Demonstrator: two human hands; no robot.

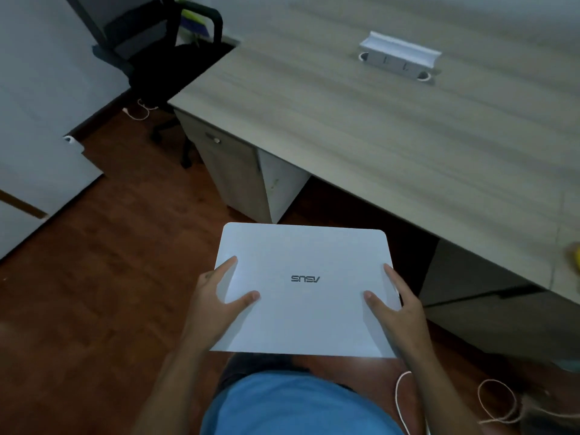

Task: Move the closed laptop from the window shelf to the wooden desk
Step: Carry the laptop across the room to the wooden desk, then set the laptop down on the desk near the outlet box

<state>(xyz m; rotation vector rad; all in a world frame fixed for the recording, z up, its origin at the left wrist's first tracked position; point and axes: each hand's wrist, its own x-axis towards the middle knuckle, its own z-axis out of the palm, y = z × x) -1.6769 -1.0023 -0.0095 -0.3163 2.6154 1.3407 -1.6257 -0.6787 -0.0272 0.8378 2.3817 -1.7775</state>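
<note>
Currently the closed laptop (304, 290) is held flat in the air in front of the person's torso, over the reddish wood floor (103, 293), near the front edge of the wooden desk (361, 127) but not on it. Lid is white, logo reads upside down from this view. Left hand (216, 304) grips the left edge, thumb and forefinger spread across the lid. Right hand (397, 304) grips the right edge, thumb on top, other fingers along the side.

Desk top: a white socket box (400, 56) stands toward the back, lid flipped up; contents too blurred to make out. A yellow object (576, 259) is cut by the right frame edge. Drawer unit (232, 171) under the desk is shut. Black office chair (157, 54) stands at the desk's far left end. White cable (400, 400) and a loop of twine (499, 403) lie on the floor at lower right.
</note>
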